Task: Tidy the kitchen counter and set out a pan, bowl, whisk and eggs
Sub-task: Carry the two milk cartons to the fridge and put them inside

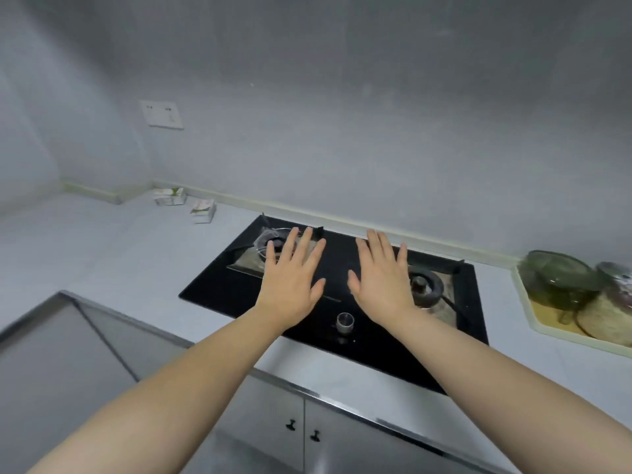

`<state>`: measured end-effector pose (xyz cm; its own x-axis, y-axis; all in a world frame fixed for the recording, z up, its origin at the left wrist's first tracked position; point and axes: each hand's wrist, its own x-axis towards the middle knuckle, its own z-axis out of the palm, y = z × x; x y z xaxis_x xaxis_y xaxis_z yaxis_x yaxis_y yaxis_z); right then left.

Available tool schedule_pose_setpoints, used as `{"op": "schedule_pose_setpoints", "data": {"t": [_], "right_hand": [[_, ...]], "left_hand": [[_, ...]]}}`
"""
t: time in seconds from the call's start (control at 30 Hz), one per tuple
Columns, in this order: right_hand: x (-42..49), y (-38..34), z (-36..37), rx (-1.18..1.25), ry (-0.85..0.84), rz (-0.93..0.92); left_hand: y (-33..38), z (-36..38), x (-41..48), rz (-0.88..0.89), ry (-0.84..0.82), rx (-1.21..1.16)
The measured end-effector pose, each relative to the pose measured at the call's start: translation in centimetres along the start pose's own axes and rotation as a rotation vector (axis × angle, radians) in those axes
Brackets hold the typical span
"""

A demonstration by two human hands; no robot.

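While left hand (290,280) and right hand (382,278) spread flat over hob (212,289) | bowl (557,278) — well right

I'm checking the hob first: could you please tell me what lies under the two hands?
The black hob; the left hand covers part of the left burner, the right hand hides glass beside the right burner.

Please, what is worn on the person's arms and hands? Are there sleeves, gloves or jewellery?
Nothing worn shows. The left hand and the right hand are bare: no gloves, no rings. The left forearm and the right forearm are bare too, with no sleeve, watch or bracelet in view.
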<state>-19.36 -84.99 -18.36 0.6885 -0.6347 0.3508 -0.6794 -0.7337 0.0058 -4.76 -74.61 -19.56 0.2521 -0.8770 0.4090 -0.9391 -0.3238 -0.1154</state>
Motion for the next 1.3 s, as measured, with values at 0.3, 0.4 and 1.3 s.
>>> {"op": "schedule_pose_setpoints", "data": {"t": [0.3, 0.4, 1.3], "right_hand": [[5.6, -13.8, 2.5, 0.046, -0.025, -0.193], [8.3, -17.7, 3.8, 0.065, -0.031, -0.243], [36.5, -36.9, 21.6, 0.119, -0.290, -0.244]], "left_hand": [[-13.1, -0.1, -5.7, -0.253, -0.103, -0.010], [-17.1, 0.6, -6.0, -0.341, -0.138, -0.017], [-47.6, 16.2, 7.7, -0.420, -0.405, -0.088]]}}
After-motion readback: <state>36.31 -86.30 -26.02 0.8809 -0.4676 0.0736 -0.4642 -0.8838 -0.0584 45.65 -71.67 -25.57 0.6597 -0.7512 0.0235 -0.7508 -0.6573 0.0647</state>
